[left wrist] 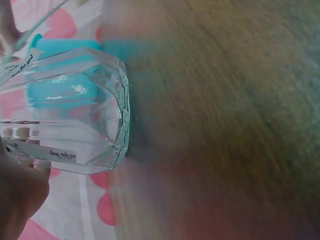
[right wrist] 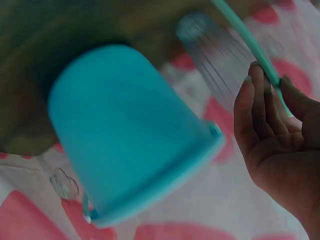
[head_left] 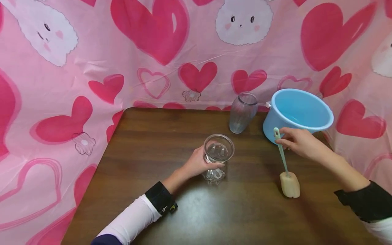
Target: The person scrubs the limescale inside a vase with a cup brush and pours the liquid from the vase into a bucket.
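Left hand (head_left: 200,162) wraps the glass (head_left: 216,160), steadying it upright mid-tabletop (head_left: 147,153) | right hand (head_left: 298,141) fingers pinch brush (head_left: 284,166) handle top, sponge end resting on tabletop beside bucket (head_left: 297,114), clear of glass

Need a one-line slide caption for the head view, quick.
Left hand grips a glass on the table; right hand holds a sponge brush beside a blue bucket.
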### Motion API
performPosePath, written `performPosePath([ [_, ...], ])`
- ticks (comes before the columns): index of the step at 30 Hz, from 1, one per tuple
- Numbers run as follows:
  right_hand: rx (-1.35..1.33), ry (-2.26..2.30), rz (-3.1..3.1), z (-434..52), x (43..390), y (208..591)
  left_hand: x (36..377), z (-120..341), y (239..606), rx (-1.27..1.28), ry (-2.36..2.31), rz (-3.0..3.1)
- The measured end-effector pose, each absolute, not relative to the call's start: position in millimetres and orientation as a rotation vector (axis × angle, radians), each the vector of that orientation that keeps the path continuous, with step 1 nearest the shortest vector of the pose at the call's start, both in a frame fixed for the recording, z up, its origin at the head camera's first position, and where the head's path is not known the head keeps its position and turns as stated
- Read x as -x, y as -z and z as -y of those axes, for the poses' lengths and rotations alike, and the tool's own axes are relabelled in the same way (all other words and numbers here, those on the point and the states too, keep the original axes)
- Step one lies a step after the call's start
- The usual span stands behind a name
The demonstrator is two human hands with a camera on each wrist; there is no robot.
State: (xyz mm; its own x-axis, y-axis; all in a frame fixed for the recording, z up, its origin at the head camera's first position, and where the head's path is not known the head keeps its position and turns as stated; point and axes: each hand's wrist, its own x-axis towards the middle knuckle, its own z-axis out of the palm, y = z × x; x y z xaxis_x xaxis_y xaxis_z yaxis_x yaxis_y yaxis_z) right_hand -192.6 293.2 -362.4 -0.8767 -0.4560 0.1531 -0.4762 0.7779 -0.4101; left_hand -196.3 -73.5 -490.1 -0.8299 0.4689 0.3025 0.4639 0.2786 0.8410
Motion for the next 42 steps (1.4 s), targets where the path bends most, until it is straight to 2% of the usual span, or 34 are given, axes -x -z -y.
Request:
performPosePath([
  [8, -0.940, -0.709, 3.016, -276.3, 212.7, 408.9, 198.7, 79.0, 483.1, -0.920, -1.635, -2.535],
  [17, -1.151, -0.642, 3.262, -271.6, 220.3, 441.2, 201.3, 75.6, 482.3, -0.947, -1.645, -2.508],
  [33, -1.154, -0.427, 3.318, -268.8, 211.2, 458.2, 197.8, 71.0, 484.6, -0.893, -1.647, -2.489],
  [42, -1.173, -0.463, 3.264, -273.8, 207.4, 466.8, 195.5, 70.5, 490.9, -0.872, -1.677, -2.495],
])
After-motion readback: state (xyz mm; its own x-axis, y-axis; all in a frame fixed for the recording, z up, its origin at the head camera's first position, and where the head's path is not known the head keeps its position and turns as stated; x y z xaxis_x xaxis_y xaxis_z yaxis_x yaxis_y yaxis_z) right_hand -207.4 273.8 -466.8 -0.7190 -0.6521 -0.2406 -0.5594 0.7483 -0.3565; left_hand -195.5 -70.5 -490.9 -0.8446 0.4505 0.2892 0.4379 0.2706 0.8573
